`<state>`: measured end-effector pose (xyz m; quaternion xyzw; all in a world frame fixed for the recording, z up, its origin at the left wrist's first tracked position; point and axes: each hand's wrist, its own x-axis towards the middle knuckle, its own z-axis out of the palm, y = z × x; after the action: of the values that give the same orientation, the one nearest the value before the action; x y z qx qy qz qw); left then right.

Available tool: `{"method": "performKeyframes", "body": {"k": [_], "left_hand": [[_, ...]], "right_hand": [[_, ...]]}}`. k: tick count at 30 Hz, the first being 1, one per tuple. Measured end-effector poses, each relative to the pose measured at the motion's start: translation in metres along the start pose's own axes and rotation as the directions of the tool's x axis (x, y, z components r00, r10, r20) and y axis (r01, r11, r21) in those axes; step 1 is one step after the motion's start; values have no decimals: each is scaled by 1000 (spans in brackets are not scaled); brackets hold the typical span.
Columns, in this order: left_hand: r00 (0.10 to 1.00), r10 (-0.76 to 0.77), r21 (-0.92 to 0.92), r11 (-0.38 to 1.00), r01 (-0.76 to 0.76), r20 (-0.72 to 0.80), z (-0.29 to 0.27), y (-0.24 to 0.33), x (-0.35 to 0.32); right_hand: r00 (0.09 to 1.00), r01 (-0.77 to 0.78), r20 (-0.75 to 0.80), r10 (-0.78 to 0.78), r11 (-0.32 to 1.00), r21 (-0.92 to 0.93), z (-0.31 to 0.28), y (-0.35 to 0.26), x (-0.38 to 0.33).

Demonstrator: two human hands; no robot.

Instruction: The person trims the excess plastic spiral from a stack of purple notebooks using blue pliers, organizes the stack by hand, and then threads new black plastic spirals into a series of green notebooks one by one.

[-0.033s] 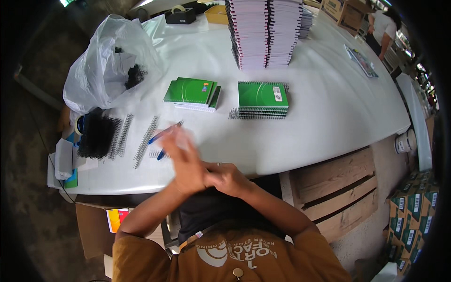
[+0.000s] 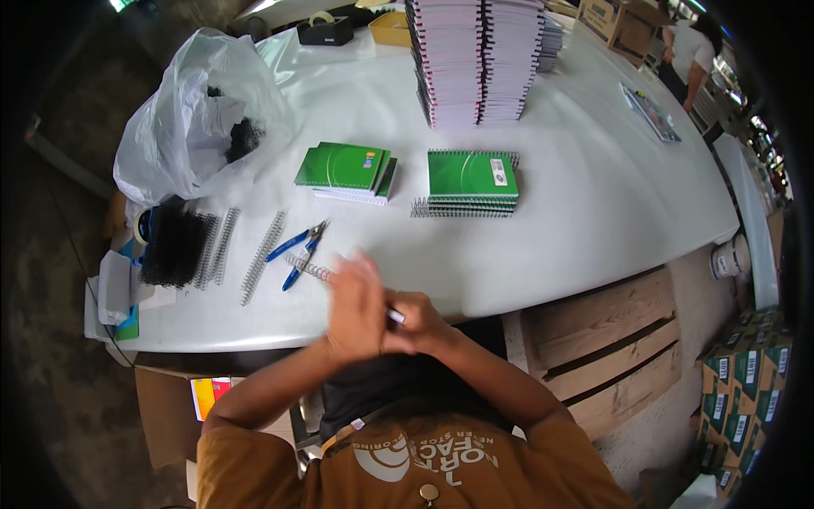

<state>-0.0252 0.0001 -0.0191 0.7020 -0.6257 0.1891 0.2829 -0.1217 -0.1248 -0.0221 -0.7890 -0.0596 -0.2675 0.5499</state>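
Note:
My left hand (image 2: pixel 356 310) is at the table's near edge, smeared by motion, so its fingers do not show clearly. It overlaps my right hand (image 2: pixel 421 326), which is closed around a small pale-tipped thing (image 2: pixel 395 315) too little seen to name. Just beyond my left fingers, a short wire spiral (image 2: pixel 315 270) lies across blue-handled cutting pliers (image 2: pixel 298 252); I cannot tell whether the fingers touch it. Farther off are a stack of green notebooks (image 2: pixel 346 166) without visible coils and a stack of spiral-bound green notebooks (image 2: pixel 471 174).
Loose wire spirals (image 2: pixel 263 259) and a dark bundle of coils (image 2: pixel 176 248) lie left. Behind them sits a clear plastic bag (image 2: pixel 182 127). A tall stack of bound books (image 2: pixel 475 64) stands at the back. A wooden pallet (image 2: pixel 602 339) is right, below the table (image 2: pixel 593 220).
My left hand has drawn back toward me and slightly right, uncovering the pliers and the short spiral. The pale-tipped thing in my right hand shows more clearly. The notebooks stay put.

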Motion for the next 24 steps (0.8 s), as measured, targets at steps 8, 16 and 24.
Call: {"method": "performKeyframes", "body": {"k": [8, 16, 24], "left_hand": [[1000, -26, 276, 961, 26, -2, -16, 16, 14], [978, 12, -111, 994, 11, 208, -57, 13, 55], [888, -39, -126, 986, 109, 458, -74, -10, 80]], "right_hand": [[981, -90, 185, 57, 980, 179, 0, 2, 4], [980, -193, 53, 191, 981, 25, -2, 8, 15], [951, -311, 49, 307, 936, 168, -8, 1, 22]]}}
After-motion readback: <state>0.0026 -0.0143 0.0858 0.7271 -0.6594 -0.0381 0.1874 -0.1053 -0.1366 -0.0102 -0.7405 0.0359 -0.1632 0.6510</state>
